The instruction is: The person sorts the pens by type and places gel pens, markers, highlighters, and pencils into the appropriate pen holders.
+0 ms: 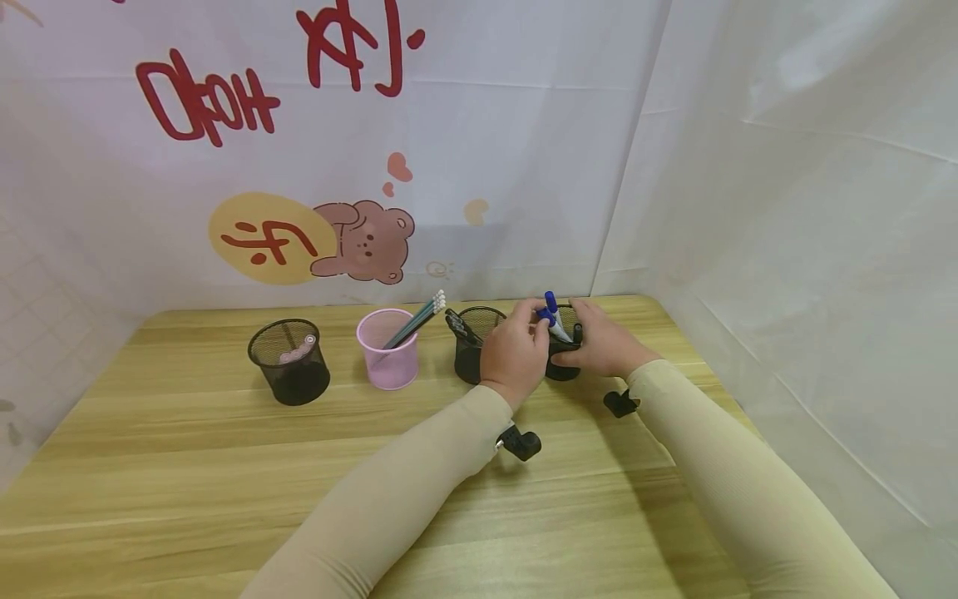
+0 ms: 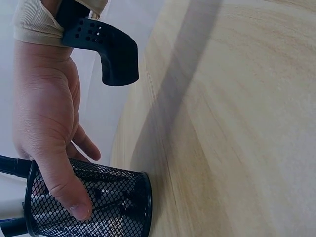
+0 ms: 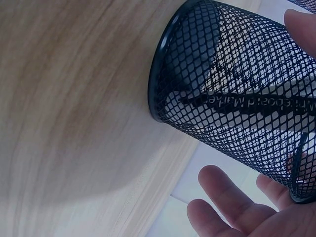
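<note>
At the right of the row stands a black mesh pen holder [image 1: 563,368] with blue-capped whiteboard markers [image 1: 557,329] in it. My right hand [image 1: 609,343] grips this holder, with its thumb pressed on the front mesh in the left wrist view; its fingers [image 3: 222,192] lie around the far side. Over the rim, my left hand [image 1: 515,349] pinches a blue-capped marker [image 1: 547,317]; its fingertips are partly hidden. A second mesh holder [image 1: 467,363], with black pens [image 1: 461,327] leaning in it, stands partly behind the left hand. Lettering shows on a marker [image 3: 242,103] through the mesh.
Further left stand a pink mesh holder [image 1: 392,368] with white-tipped pencils [image 1: 419,319] and a black mesh holder [image 1: 299,384] with pink items [image 1: 297,351]. They share a wooden table [image 1: 187,466]. White sheeting [image 1: 524,166] hangs behind and at the right.
</note>
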`<state>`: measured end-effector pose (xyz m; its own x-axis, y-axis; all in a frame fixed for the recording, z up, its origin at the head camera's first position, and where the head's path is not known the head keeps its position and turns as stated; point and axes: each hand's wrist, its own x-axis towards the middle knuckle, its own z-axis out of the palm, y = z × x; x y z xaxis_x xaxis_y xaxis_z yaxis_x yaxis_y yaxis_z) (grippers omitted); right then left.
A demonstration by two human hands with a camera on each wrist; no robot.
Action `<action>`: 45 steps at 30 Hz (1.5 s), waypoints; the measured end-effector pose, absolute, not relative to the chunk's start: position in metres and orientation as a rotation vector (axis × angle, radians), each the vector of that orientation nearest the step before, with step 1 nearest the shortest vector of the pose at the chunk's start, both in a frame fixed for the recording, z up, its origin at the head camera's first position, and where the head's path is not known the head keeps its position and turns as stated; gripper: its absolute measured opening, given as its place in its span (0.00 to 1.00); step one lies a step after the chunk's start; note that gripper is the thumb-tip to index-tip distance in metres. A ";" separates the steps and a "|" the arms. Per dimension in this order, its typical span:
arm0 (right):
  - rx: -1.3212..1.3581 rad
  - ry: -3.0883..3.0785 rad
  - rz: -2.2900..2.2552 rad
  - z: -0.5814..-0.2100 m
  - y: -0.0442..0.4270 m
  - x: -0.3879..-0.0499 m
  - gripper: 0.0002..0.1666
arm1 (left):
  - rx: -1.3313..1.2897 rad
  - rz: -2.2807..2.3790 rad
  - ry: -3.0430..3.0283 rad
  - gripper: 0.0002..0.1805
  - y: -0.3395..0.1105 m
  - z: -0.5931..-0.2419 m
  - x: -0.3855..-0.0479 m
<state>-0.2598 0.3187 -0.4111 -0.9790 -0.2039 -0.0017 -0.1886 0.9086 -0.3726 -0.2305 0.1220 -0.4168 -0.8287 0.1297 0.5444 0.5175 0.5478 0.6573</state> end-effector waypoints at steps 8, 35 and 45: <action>-0.295 3.016 -0.586 -0.411 0.319 -0.260 0.65 | -0.554 -1.156 -2.407 0.16 0.123 -0.418 -0.231; -0.272 3.010 -0.528 -0.413 0.320 -0.260 0.71 | -0.606 -1.029 -2.596 0.21 0.125 -0.420 -0.224; -0.262 2.998 -0.528 -0.414 0.321 -0.260 0.69 | -0.621 -0.990 -2.651 0.25 0.125 -0.420 -0.221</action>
